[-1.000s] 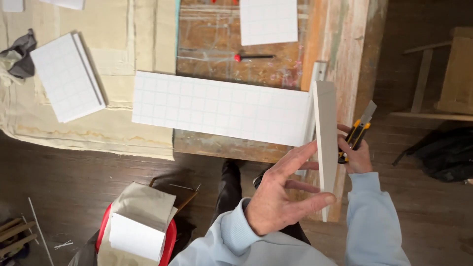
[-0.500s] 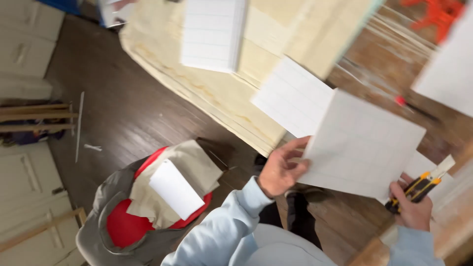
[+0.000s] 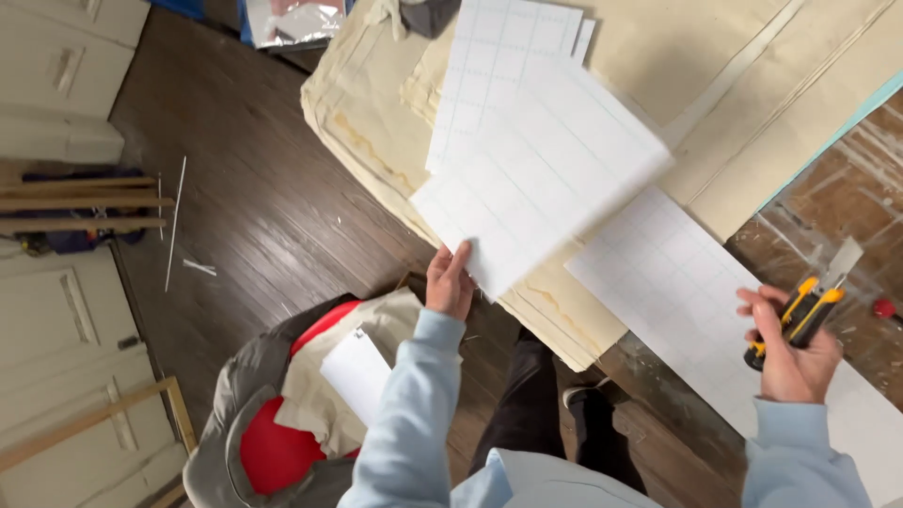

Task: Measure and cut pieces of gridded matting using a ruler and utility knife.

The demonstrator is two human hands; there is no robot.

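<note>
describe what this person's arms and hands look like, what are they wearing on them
Both arms are covered by long, pale blue sleeves of a soft, sweatshirt-like fabric, each ending in a ribbed cuff at the wrist. The left hand and the right hand are bare: no gloves. No rings, watch or markings can be made out on them.

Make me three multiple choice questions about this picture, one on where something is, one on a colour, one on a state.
1. Where is the red bin?
A. on the floor
B. on the bench
C. on a shelf

2. What colour is the utility knife handle?
A. green
B. yellow and black
C. white

3. What is the left hand doing?
A. resting empty
B. gripping a white gridded sheet
C. holding a hammer

Answers: A, it stands on dark floorboards; B, seen in the right hand; B, fingers pinch the sheet's corner.
</note>
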